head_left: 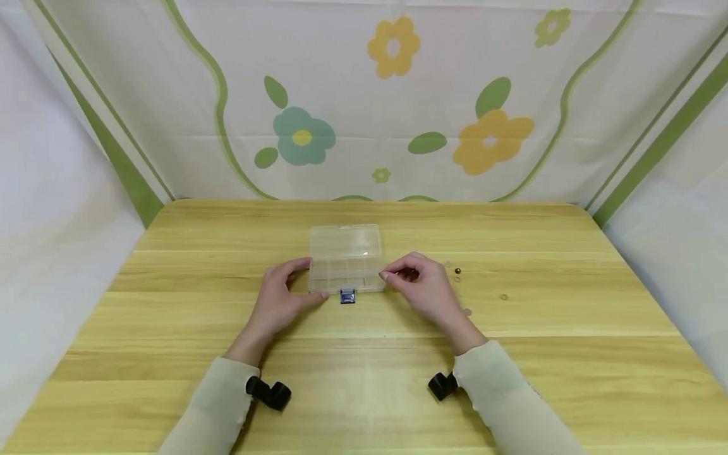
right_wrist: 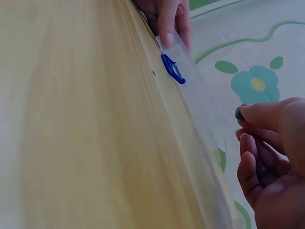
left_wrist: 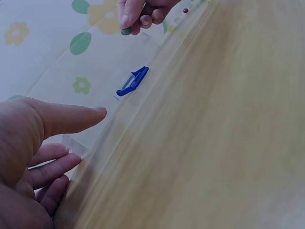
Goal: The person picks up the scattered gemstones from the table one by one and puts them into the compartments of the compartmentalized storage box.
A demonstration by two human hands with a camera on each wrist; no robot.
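A clear plastic compartment box [head_left: 338, 266] stands on the table with its lid [head_left: 345, 241] raised at the back. Its blue latch [head_left: 347, 296] juts from the front edge. My left hand [head_left: 279, 294] holds the box's left end, thumb along the front wall and fingers at the left side. Between thumb and forefinger, my right hand [head_left: 423, 284] pinches a small dark green bead [right_wrist: 238, 113] close to the box's right end. The other right fingers are curled in.
Right of my right hand lie a shiny brown bead [head_left: 457, 270], a small ring [head_left: 503, 297], a pale disc [head_left: 467, 311] and other tiny pieces. A flowered cloth [head_left: 352, 95] rises behind the wooden table [head_left: 364, 379].
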